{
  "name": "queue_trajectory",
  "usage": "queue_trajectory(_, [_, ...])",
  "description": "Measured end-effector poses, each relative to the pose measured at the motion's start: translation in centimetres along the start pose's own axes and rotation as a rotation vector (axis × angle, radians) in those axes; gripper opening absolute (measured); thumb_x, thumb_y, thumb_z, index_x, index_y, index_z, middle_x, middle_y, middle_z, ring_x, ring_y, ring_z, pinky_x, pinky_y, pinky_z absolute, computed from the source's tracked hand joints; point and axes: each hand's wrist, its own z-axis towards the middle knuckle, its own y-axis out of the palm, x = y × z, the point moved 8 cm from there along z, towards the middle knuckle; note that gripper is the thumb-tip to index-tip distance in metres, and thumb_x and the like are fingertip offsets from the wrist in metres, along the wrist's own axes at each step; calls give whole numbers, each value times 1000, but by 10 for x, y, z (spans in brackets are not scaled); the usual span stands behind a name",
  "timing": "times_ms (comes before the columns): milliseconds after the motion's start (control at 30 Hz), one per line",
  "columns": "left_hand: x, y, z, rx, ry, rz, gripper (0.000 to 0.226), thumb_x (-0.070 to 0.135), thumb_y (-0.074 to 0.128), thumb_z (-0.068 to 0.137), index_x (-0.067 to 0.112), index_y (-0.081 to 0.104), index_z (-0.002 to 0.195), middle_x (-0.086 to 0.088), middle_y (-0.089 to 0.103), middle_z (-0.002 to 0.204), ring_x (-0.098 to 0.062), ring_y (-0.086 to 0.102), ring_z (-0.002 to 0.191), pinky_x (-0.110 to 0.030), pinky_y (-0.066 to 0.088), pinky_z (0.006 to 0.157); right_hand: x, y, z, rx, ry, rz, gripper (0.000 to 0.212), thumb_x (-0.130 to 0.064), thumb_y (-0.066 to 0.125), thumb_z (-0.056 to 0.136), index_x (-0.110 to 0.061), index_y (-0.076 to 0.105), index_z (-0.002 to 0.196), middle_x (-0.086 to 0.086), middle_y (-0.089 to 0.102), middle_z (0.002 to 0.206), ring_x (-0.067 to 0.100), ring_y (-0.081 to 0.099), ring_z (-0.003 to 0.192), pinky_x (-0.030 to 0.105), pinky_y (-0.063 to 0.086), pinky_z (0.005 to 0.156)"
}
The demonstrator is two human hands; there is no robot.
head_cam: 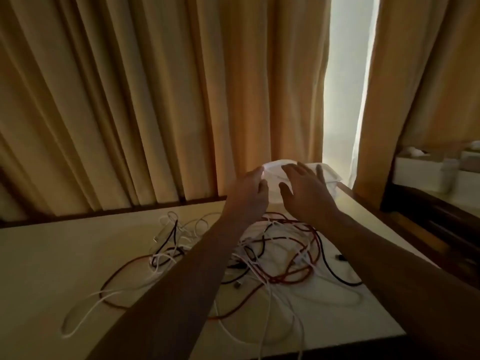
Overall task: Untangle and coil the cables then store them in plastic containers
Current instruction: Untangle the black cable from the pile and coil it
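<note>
**Curtained room, cable-strewn counter, both hands at the containers**

Tan curtains [130,100] hang in heavy folds across the whole background, parted on the right by a narrow strip of daylight [345,87]. Below them a pale counter [65,255] runs across the head view, dim apart from the glow near that gap.

On the counter lies a loose tangle of cables [280,255], white, red and black strands crossing over one another in its middle and right part. One white cable [85,313] trails out of the heap in a long loop toward the near left, and a red cable [117,276] curves beside it.

At the far edge of the counter, right against the curtain and the strip of light, sit the plastic containers [330,175], clear and whitish; how many are stacked there is hard to make out.

Both bare forearms reach over the tangle to them. The left hand [246,196] has its fingers curled at the containers' left rim and seems to pinch it between thumb and fingers. The right hand [307,196] is spread wide, fingers straight, lying flat over the top and gripping nothing.

Off to the right, white boxes [420,172] stand on a dark wooden cabinet [428,216].
</note>
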Motion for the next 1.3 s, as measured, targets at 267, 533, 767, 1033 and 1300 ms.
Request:
queue_trajectory(267, [3, 33, 16, -82, -207, -34, 52, 41, 37, 109, 23, 32, 158, -11, 52, 148, -27, 55, 127, -38, 46, 101, 23, -1, -2, -27, 51, 44, 47, -21, 53, 101, -12, 48, 147, 9, 52, 150, 31, 37, 146, 54, 24, 122])
queue_trajectory(533, [-28, 66, 44, -17, -740, -522, 57, 51, 56, 101, 13, 50, 143, -10, 68, 110, -17, 73, 76, -21, 53, 46, 30, -12, 10, 71, -2, 157, 36, -19, 53, 103, -14, 58, 138, 5, 63, 139, 25, 56, 130, 44, 43, 110])
queue_trajectory(767, [-32, 80, 55, 35, -723, -708, 46, 13, 60, 98, 8, 49, 143, -20, 68, 116, -17, 74, 55, -26, 58, 53, 43, -11, 14, 156, 13, 320, 36, -19, 53, 103, -14, 58, 138, 4, 62, 139, 22, 57, 128, 43, 45, 109])
queue_trajectory(1033, [-13, 32, 43, 56, -551, -690, 38, 17, 51, 102, 11, 56, 139, -12, 75, 92, -14, 75, 63, -33, 65, 71, 68, -21, -2, 183, 565, 1097, 16, -35, 51, 104, -27, 61, 114, -6, 67, 117, 11, 64, 102, 33, 56, 88])
queue_trajectory(1300, [5, -21, 0, -3, -401, -606, 32, 18, 53, 100, 16, 68, 129, -5, 74, 80, -13, 63, 57, -28, 56, 60, -5, 7, -30, -322, 639, 2125, 45, -42, 53, 101, -14, 59, 136, 24, 64, 131, 47, 62, 119, 63, 51, 98])
